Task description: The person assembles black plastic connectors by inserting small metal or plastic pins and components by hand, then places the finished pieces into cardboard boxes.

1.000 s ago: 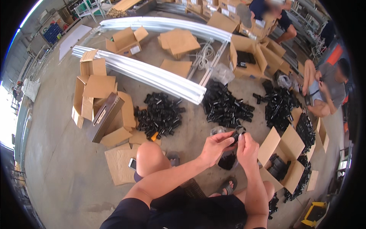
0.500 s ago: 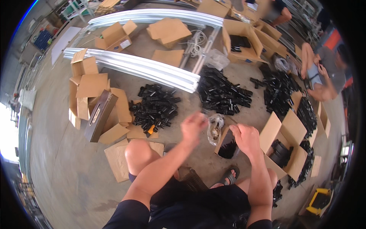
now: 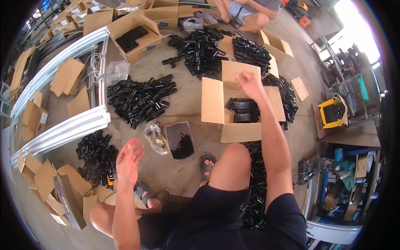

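Observation:
My right hand (image 3: 251,86) is over the far flap of an open cardboard box (image 3: 212,101), its fingers curled together. Whatever they may hold is hidden. Inside that box lie neat rows of black plastic parts (image 3: 243,111). Off to the left, my left hand (image 3: 128,163) is raised with its fingers apart and nothing in it. Beyond it on the floor are a clear plastic bag (image 3: 155,138) of small pieces and a small open bin (image 3: 176,130) with small black pieces (image 3: 183,146). A heap of black parts (image 3: 98,156) is close to my left hand.
More black heaps (image 3: 141,99) (image 3: 201,51) cover the floor ahead. White metal profiles (image 3: 68,130) lie at the left beside opened cartons (image 3: 46,179). Another person (image 3: 252,16) crouches at the far side. A yellow-framed item (image 3: 332,113) and a cluttered shelf (image 3: 348,183) stand at the right.
The view has swung to the right. My right hand has gone from beside the small bin to above the open box. My left hand has moved away from the plastic bag.

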{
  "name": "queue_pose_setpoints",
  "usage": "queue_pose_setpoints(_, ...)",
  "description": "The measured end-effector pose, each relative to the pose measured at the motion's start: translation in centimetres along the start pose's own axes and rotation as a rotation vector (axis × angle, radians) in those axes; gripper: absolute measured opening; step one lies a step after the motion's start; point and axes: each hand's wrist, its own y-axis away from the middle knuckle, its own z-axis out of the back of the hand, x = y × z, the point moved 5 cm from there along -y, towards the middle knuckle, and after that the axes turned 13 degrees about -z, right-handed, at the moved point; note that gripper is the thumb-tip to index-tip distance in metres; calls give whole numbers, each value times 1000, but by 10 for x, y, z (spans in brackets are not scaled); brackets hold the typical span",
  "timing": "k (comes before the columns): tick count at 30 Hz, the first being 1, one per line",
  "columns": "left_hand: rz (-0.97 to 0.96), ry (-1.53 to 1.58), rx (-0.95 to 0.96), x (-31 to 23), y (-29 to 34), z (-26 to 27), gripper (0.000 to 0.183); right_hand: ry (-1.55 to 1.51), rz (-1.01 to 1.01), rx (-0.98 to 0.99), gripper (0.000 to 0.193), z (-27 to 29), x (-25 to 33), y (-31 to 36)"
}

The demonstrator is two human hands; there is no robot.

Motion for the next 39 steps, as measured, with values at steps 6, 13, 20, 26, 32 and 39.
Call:
queue_pose_setpoints(6, 104, -117, 48, 22, 8, -16, 45, 569, -83, -52, 42, -89, -121, -59)
queue_pose_setpoints(13, 94, -255, 41, 33, 33, 14, 43, 656, -199, 128, 36, -181, -110, -58)
queue_pose_setpoints(20, 160, -275, 195, 66, 13, -24, 39, 1008, 207, -85, 30, -216, -225, -142)
queue_pose_setpoints(26, 148, -352, 252, 86, 27, -37, 37, 1060, 237, -45, 31, -229, -224, -133)
queue_pose_setpoints(32, 130, -378, 342, 79, 25, -54, 41, 920, 245, -64, 29, -221, -243, -115)
queue_pose_setpoints(39, 70, -352, 351, 69, 44, -54, 40, 989, 271, 9, 26, -206, -215, -99)
